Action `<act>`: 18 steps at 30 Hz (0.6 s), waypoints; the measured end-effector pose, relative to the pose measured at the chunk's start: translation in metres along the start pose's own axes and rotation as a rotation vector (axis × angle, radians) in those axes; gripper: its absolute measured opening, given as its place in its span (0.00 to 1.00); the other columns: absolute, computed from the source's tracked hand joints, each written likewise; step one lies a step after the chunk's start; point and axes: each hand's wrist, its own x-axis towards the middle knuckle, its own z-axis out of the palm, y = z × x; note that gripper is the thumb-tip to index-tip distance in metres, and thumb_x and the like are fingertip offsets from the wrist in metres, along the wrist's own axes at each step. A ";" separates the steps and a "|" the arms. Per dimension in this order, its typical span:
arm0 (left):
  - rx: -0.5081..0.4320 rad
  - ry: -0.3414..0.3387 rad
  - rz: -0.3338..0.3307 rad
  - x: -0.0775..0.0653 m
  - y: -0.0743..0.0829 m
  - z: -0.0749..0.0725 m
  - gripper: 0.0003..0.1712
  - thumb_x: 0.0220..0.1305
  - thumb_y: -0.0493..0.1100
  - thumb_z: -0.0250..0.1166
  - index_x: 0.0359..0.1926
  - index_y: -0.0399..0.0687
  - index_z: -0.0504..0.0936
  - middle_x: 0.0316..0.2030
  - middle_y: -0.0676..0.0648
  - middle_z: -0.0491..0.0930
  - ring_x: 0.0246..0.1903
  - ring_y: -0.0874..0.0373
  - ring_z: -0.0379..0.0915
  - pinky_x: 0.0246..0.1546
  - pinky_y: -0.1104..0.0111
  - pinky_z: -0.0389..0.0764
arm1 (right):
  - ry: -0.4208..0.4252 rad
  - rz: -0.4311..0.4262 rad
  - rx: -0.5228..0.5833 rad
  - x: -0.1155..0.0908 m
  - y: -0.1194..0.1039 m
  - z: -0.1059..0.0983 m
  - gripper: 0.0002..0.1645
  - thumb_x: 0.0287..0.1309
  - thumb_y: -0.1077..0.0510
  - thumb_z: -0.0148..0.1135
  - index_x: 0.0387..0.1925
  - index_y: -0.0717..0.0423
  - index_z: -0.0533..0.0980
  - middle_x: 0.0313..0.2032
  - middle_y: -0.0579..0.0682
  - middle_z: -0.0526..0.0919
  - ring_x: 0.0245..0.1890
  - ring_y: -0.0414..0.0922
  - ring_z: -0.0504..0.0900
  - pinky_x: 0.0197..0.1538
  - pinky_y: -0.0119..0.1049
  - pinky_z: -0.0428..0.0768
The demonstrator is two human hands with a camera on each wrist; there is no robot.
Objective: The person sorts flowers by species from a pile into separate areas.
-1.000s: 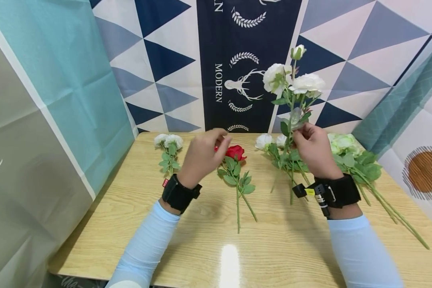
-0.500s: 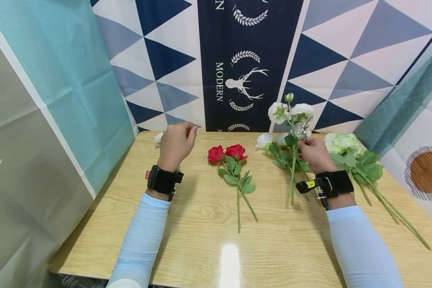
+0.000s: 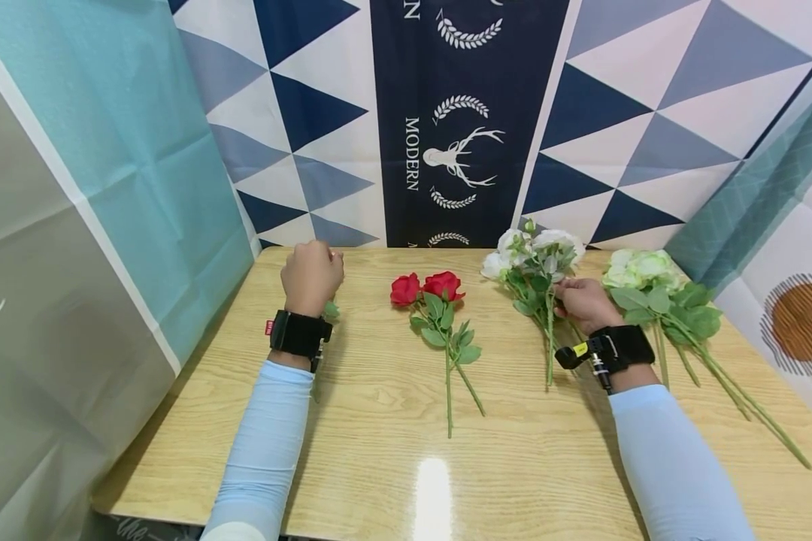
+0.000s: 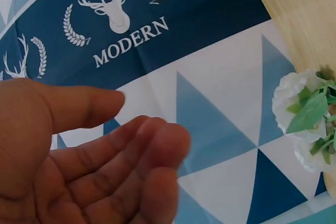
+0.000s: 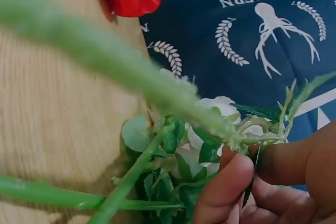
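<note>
My right hand (image 3: 587, 304) pinches the green stem (image 5: 173, 98) of a white flower spray (image 3: 560, 246) between thumb and fingertips. Its white blooms lie low at the back right, overlapping another white flower (image 3: 495, 265) on the table. My left hand (image 3: 311, 278) hovers at the back left with loosely bent fingers and nothing in them, thumb apart from the fingertips in the left wrist view. Beneath it are white flowers (image 4: 299, 98), mostly hidden in the head view except for a leaf (image 3: 331, 309).
Two red roses (image 3: 443, 285) lie mid-table, stems toward the front. Pale green-white flowers (image 3: 643, 268) with long stems (image 3: 751, 406) lie on the right side of the wooden table (image 3: 379, 466). A patterned cloth (image 3: 460, 128) hangs behind the back edge.
My right hand has lowered the white flower spray from upright onto the other white flowers. My left hand has moved left from above the red roses to over the white flowers at the left.
</note>
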 end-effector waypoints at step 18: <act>0.116 -0.333 -0.146 0.005 -0.026 0.018 0.22 0.71 0.51 0.65 0.22 0.45 0.76 0.32 0.37 0.82 0.34 0.39 0.81 0.36 0.46 0.82 | 0.142 0.058 0.011 0.000 0.001 0.000 0.28 0.77 0.59 0.50 0.71 0.67 0.59 0.70 0.65 0.60 0.29 0.37 0.74 0.38 0.32 0.81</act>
